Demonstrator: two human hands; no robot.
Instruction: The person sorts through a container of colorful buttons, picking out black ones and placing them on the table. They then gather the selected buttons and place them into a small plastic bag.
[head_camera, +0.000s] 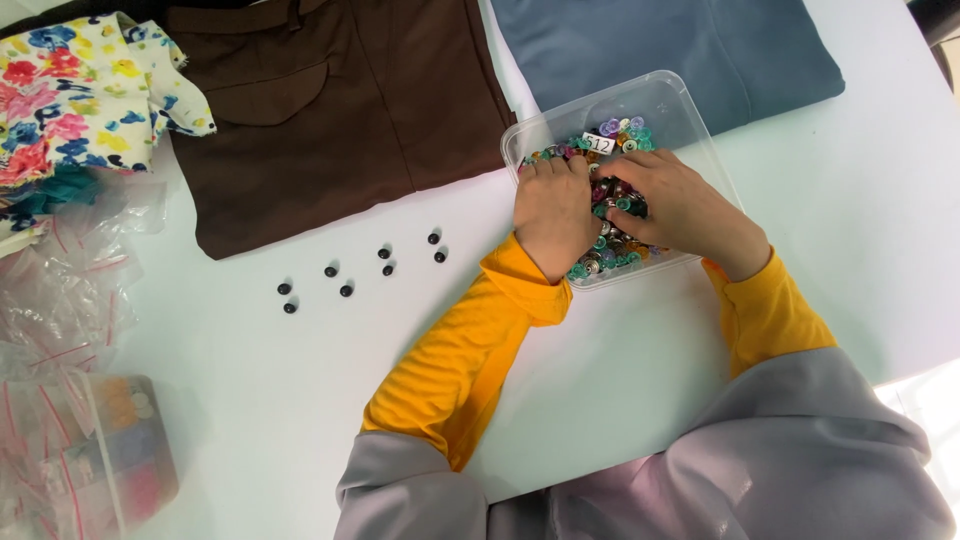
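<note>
A clear plastic box (668, 96) holds a heap of small snap buttons (618, 132) in teal, purple and silver, with a small white label among them. Both my hands are inside it. My left hand (552, 213) lies knuckles up on the left part of the heap, fingers curled down into the buttons. My right hand (680, 207) rests on the right part, fingertips dug into the pile. Whether either hand pinches a button is hidden. Several small black buttons (385, 262) lie in loose pairs on the white table, left of the box.
A brown garment (330, 100) with a pocket flap lies at the top centre, a blue-grey folded cloth (680, 45) at the top right, floral fabric (70, 90) at the top left. Clear zip bags (70, 290) and a small box of coloured parts (125, 455) sit at the left edge.
</note>
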